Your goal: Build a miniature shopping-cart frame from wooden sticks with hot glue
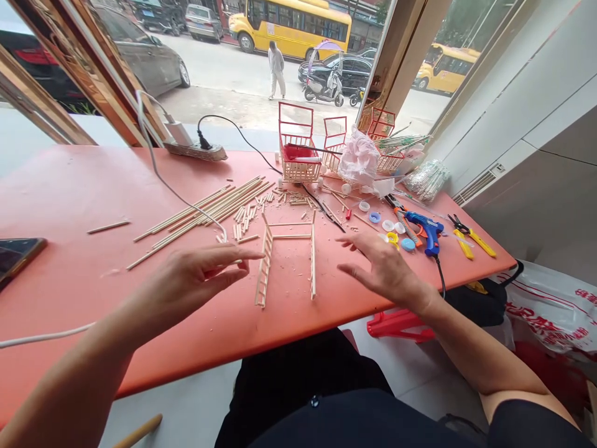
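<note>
A frame of thin wooden sticks (288,256), two ladder-like sides joined by crossbars, lies flat on the orange table (69,199). My left hand (198,274) hovers just left of it, fingers stretched out and apart, holding nothing. My right hand (380,264) hovers to its right, fingers also spread and empty. Neither hand touches the frame.
Long wooden sticks (205,208) and short cut pieces (245,218) lie behind the frame. A blue glue gun (426,229), yellow-handled cutters (471,238), bottle caps (389,230), small red and wood baskets (298,152), a power strip (196,149) and a phone (16,256) also sit on the table.
</note>
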{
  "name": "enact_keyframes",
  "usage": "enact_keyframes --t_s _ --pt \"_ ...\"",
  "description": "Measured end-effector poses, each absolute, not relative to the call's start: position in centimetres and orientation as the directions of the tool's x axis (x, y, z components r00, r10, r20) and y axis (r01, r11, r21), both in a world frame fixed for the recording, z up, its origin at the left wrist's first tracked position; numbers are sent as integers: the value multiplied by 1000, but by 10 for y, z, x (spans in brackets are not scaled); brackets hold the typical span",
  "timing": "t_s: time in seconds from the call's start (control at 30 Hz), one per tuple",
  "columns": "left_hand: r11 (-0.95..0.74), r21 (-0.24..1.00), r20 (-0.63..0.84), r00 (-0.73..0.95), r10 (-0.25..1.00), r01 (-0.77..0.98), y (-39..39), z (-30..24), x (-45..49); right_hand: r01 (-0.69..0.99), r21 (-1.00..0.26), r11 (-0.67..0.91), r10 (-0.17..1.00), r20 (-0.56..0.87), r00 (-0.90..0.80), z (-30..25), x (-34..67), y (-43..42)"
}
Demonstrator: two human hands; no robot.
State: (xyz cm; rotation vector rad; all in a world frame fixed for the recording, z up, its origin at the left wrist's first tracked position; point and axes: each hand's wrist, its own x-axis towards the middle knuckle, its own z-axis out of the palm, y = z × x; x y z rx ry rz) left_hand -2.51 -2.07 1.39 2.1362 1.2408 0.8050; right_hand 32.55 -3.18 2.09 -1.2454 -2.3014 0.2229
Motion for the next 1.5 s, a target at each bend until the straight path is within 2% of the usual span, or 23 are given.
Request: enact_keyframes --t_s 0.1,0.37,0.77,1.03,1.5 --pt "-458 715 231 439 868 529 -28 6 -27 680 -362 637 766 393 -508 10 302 -59" --pt "-538 687 302 481 823 489 -37 -2 -17 767 -325 553 810 425 -404 -22 274 -79" --pt "-591 627 357 487 797 508 -43 -3 16 709 -309 634 738 515 -436 -22 283 -70" --pt "-612 589 366 501 784 528 -43 -4 29 698 -336 632 742 523 -419 -26 296 -66" --pt "-492 674 273 434 859 550 -59 -15 18 687 -348 638 735 541 -409 -31 299 -62"
